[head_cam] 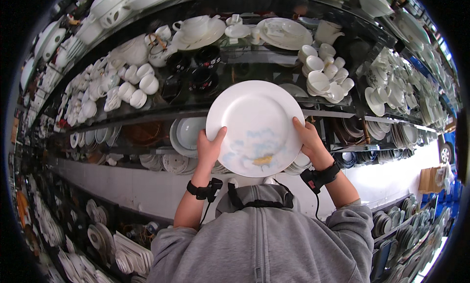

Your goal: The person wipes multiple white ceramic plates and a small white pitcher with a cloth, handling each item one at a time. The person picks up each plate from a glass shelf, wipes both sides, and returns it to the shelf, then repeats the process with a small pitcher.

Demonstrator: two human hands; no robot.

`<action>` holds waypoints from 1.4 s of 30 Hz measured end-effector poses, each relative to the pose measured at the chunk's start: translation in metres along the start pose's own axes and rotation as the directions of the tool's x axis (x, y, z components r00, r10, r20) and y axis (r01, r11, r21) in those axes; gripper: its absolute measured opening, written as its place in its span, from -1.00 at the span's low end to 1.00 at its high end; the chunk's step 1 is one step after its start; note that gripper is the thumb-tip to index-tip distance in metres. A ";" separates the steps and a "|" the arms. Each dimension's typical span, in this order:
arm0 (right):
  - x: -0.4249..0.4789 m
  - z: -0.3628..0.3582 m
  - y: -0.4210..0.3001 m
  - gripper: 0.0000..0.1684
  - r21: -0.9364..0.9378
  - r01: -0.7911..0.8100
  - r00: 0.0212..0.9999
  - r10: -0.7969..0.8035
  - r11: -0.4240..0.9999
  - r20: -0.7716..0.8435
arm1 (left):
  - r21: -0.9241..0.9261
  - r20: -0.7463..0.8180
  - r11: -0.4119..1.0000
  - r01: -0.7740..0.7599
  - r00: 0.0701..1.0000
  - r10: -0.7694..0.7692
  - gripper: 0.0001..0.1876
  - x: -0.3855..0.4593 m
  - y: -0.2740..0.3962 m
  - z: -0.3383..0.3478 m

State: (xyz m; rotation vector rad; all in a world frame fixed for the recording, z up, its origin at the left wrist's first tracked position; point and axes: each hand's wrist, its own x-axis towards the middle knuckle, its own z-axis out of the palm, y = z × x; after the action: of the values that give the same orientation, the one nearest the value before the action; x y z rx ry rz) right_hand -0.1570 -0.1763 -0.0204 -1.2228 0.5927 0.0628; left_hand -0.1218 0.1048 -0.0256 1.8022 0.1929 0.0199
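A large round white plate is held up before me, its face towards the camera. Pale blue cloud-like patches and a small golden-yellow mark decorate its lower part. My left hand grips the rim at the left, thumb on the face. On the right side my right hand holds the rim the same way, thumb on top. The fingers behind the plate are partly hidden. Beyond the plate, white cups stand stacked on a dark glossy shelf, with black bowls to the left of them.
Dark shelves full of white crockery run across in front. Under them, a lower shelf holds bowls and plates. More racks with upright plates stand behind me on both sides. A cardboard box sits at the far right by the pale floor.
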 end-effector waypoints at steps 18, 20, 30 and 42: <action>0.081 -0.027 -0.035 -0.41 0.153 -0.142 0.987 0.128 0.978 0.099 | 0.070 0.043 0.997 0.028 0.999 -0.031 -0.42 0.076 -0.016 0.058; 0.086 -0.026 -0.037 -0.44 0.160 -0.165 0.983 0.148 0.973 0.113 | 0.079 0.044 0.996 0.048 0.998 -0.051 -0.41 0.079 -0.015 0.059; 0.093 -0.018 -0.049 -0.48 0.115 -0.122 0.992 0.117 0.986 0.048 | 0.106 0.001 0.994 0.040 0.999 -0.040 -0.40 0.086 -0.009 0.068; 0.115 -0.018 -0.041 -0.69 0.070 0.060 0.996 -0.054 0.996 -0.077 | -0.067 0.056 0.992 0.109 0.993 -0.105 -0.55 0.093 -0.008 0.074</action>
State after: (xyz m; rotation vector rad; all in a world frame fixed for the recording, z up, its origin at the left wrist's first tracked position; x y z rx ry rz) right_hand -0.0520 -0.2377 -0.0417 -1.1749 0.6203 -0.0525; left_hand -0.0220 0.0489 -0.0595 1.7189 0.2482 -0.0959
